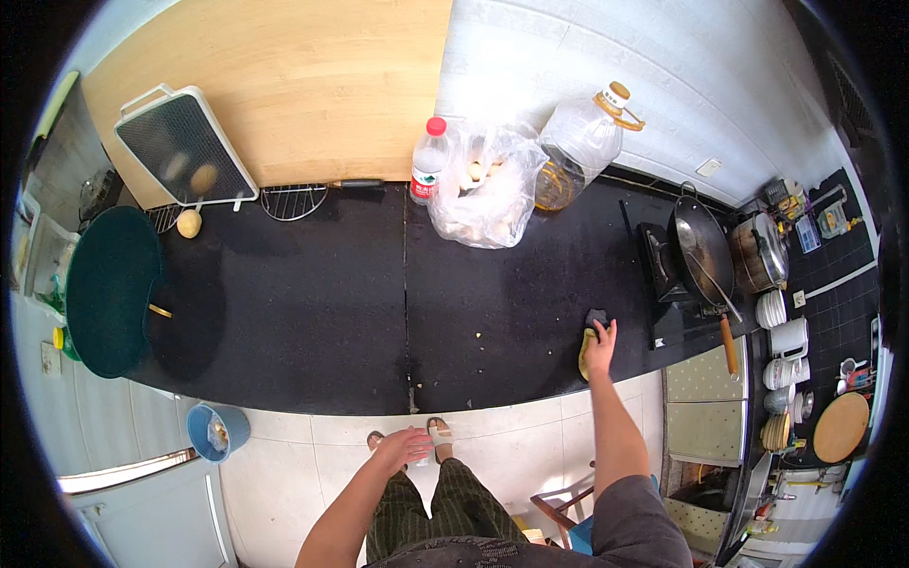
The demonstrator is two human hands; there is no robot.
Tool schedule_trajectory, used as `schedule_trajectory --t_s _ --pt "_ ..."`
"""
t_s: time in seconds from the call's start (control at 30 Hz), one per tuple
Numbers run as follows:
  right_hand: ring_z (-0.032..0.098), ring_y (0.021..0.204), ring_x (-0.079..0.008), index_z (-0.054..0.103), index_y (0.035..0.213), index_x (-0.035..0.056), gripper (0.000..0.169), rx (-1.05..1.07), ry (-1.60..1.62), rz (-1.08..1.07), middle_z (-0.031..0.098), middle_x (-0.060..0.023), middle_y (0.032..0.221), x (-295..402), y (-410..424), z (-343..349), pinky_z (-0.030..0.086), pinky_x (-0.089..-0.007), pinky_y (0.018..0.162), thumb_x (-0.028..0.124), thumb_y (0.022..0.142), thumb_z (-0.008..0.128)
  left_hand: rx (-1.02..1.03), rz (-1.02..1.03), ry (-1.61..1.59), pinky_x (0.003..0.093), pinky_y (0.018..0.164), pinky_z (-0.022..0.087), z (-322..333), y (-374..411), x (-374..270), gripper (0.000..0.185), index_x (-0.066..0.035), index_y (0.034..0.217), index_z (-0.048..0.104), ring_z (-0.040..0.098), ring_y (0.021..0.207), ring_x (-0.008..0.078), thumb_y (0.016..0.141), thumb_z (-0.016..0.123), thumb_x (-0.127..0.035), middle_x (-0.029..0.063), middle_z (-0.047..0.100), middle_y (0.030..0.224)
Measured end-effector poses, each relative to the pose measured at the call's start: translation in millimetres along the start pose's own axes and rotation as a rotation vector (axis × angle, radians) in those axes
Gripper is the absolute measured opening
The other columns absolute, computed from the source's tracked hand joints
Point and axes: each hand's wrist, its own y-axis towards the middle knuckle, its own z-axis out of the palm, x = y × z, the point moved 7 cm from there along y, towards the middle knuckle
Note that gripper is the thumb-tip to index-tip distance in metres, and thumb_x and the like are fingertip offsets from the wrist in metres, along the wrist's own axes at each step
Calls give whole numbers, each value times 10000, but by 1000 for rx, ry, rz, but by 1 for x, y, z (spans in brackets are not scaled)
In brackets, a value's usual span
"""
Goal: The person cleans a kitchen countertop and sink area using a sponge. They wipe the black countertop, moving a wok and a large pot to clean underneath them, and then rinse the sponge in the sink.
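My right hand (pixel 601 348) is on the right part of the black countertop (pixel 319 305), near its front edge. A yellowish cleaning cloth (pixel 586 353) lies under its fingers, with a dark grey piece (pixel 596 317) at the fingertips. Whether these two are one item I cannot tell. Several pale crumbs (pixel 479 335) are scattered on the counter left of this hand. My left hand (pixel 406 449) hangs above the floor before the counter, fingers stretched out, holding nothing.
A clear plastic bag of round pale items (pixel 486 206), a red-capped bottle (pixel 428 167) and an oil jug (pixel 579 153) stand along the wall. Right of them, a wok (pixel 699 245) rests on a gas stove (pixel 660 263). A green board (pixel 113 291) is at left; below stands a blue bucket (pixel 238 426).
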Motion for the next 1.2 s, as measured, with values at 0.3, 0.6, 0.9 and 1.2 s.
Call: schedule_trajectory --t_s 0.3,0.6,0.9,1.2 --pt "483 1105 -317 588 1041 66 336 306 92 -541 574 -82 1135 173 -39 92 348 -386 980 -23 718 571 358 26 -469 431 1073 260 77 56 3 491 132 1279 306 322 1274 361 944 210 -214 268 333 1350" --pt "465 1094 -330 607 984 73 404 784 309 -624 589 -103 1040 211 -173 96 329 -425 962 -54 627 466 266 7 -576 459 1015 352 87 65 -8 485 125 1131 458 477 1127 380 922 243 -257 262 493 1184" --pt "489 1095 -263 582 1007 10 373 732 614 -199 554 -130 1079 214 -186 67 345 -335 975 -104 695 410 13 78 -516 448 973 403 46 80 10 354 81 1028 507 566 993 347 910 344 -210 201 569 1045" --pt "473 1050 -336 565 1054 40 410 600 263 -663 522 -108 1167 257 -144 116 379 -415 921 -54 657 522 251 140 -557 439 1033 343 37 35 -17 449 185 1172 399 431 1181 394 890 333 -157 300 436 1245"
